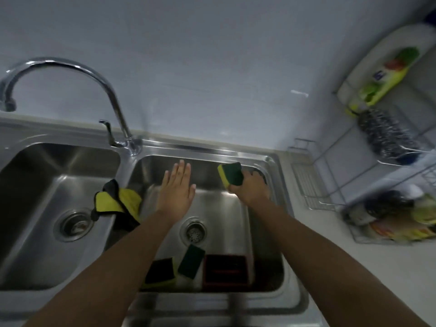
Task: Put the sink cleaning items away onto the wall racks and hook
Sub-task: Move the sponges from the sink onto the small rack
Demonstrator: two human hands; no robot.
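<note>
Two sponges (175,267) lie in the sink (212,147) beside its drain. Right hand (251,187) grips a light, squashy sponge (230,174) by its edges; left hand (177,187) spread flat, empty.

A shiny double sink (278,161) fills the middle. A tall curved tap (77,69) stands at the back of the sink, between its two bowls. Each bowl has a round drain (194,232) in its bottom. A pale wall (212,55) rises behind the sink.
</note>
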